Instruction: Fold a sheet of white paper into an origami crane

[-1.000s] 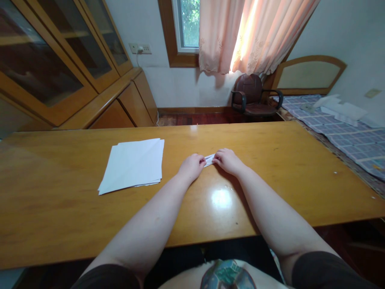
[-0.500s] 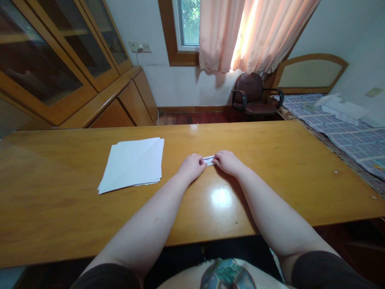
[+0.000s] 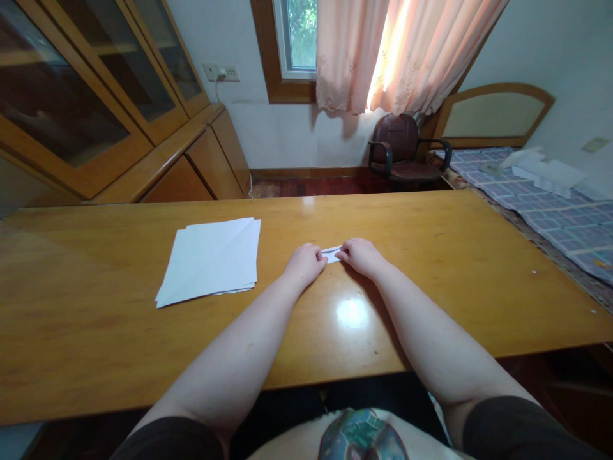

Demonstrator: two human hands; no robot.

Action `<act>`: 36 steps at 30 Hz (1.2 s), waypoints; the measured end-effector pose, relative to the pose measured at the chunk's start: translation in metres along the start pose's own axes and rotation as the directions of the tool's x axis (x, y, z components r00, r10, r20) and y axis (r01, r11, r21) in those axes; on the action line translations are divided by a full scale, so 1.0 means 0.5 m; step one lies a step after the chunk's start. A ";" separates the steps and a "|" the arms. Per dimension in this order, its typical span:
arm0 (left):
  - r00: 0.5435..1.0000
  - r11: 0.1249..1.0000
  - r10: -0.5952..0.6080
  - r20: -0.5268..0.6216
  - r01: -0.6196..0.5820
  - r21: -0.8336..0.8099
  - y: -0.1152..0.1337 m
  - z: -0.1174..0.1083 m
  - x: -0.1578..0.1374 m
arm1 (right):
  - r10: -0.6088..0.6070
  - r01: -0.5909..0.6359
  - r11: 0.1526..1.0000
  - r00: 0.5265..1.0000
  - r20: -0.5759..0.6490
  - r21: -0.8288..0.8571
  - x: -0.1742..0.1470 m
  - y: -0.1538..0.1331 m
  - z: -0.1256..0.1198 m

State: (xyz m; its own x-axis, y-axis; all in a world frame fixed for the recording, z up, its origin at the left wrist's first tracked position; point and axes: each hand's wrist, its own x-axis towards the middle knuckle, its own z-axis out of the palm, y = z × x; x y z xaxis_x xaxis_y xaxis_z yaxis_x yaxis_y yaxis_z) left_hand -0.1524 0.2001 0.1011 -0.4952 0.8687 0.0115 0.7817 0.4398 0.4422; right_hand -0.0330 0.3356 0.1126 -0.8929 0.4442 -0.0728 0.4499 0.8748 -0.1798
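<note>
A small piece of folded white paper [image 3: 331, 255] lies low over the wooden table, between my two hands. My left hand [image 3: 306, 263] pinches its left end, fingers curled and thumb pressed in. At the right end, my right hand [image 3: 361, 255] grips it with bent fingers. A dark gap or fold line runs along the paper's upper side. Both ends are hidden under my fingers. Left of my hands sits a stack of white paper sheets [image 3: 211, 262], its edges slightly uneven and a diagonal crease across the top sheet.
The wooden table [image 3: 96, 358] spans the view, with small white scraps [image 3: 534, 272] near its right edge. Beyond it stand a brown armchair [image 3: 402, 150], a glass-door cabinet [image 3: 158, 150] on the left and a bed [image 3: 531, 204] with a checked cover on the right.
The gap along the upper side of the folded paper looks slightly wider, and the fingers of my right hand have shifted a little. The paper stack has stayed put.
</note>
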 end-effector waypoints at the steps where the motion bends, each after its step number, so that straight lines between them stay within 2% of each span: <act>1: 1.000 1.000 -0.007 0.005 0.007 -0.001 0.001 -0.001 0.000 | 0.004 -0.004 1.000 1.000 0.000 0.005 0.000 0.000 0.001; 9: 0.999 0.999 -0.040 0.015 0.040 0.007 0.005 -0.003 -0.003 | 0.009 -0.009 1.000 1.000 0.005 0.010 0.002 0.002 0.004; 12: 1.000 1.000 -0.006 -0.011 0.006 -0.020 0.001 0.000 -0.004 | 0.008 -0.008 1.000 1.000 0.004 0.016 0.002 0.002 0.004; 15: 0.998 0.998 0.056 0.017 -0.056 -0.011 0.003 -0.004 -0.008 | 0.010 -0.010 0.999 1.000 -0.009 0.030 0.002 0.002 0.005; 20: 0.987 0.969 0.113 0.117 -0.135 0.206 0.032 -0.028 -0.030 | 0.042 -0.042 0.998 0.999 -0.007 0.048 0.002 0.002 0.004; 24: 0.977 0.925 0.156 0.144 -0.196 0.327 0.052 -0.044 -0.054 | 0.040 -0.039 0.998 0.999 -0.023 0.057 0.001 0.002 0.003; 30: 0.976 0.936 0.083 0.203 -0.146 0.321 0.044 -0.062 -0.064 | 0.050 -0.048 0.997 0.998 -0.031 0.061 0.003 0.004 0.008; 36: 0.971 0.909 0.041 0.235 -0.133 0.394 0.040 -0.076 -0.066 | 0.062 -0.060 0.996 0.997 -0.036 0.065 0.005 0.005 0.010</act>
State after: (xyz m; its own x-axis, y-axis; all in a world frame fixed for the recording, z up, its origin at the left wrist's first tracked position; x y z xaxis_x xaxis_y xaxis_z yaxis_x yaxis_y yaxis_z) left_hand -0.1349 0.1715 0.1437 -0.3601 0.9150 -0.1819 0.9263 0.3738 0.0467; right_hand -0.0339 0.3380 0.1073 -0.8622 0.5043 -0.0486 0.5002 0.8323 -0.2387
